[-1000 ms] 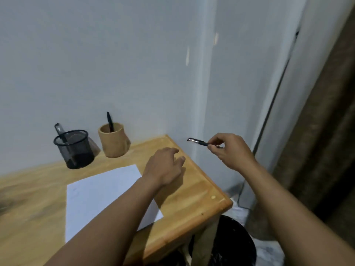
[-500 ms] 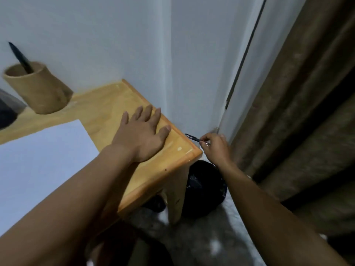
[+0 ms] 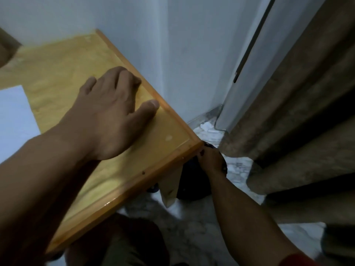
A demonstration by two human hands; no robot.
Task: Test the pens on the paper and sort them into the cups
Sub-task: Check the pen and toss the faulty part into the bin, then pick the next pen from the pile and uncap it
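Note:
My left hand (image 3: 113, 112) rests palm down on the wooden table (image 3: 57, 73) near its right edge, holding nothing. My right hand (image 3: 210, 160) is low beside the table's front right corner, over a black bin (image 3: 192, 187). Its fingers are curled, and a small dark bit of the black pen (image 3: 201, 153) shows at the fingertips; the rest of the pen is hidden. A corner of the white paper (image 3: 13, 116) lies at the left edge. A blurred sliver of the tan wooden cup (image 3: 5, 48) shows at the top left. The mesh cup is out of view.
A white wall runs close behind the table. A brown curtain (image 3: 297, 116) hangs at the right, down to the pale marbled floor (image 3: 238, 166). A table leg (image 3: 170, 189) stands beside the bin.
My head has tilted further down and right. My right hand has dropped with the pen from beside the table edge to below the corner, over the bin. My left hand has stayed on the table.

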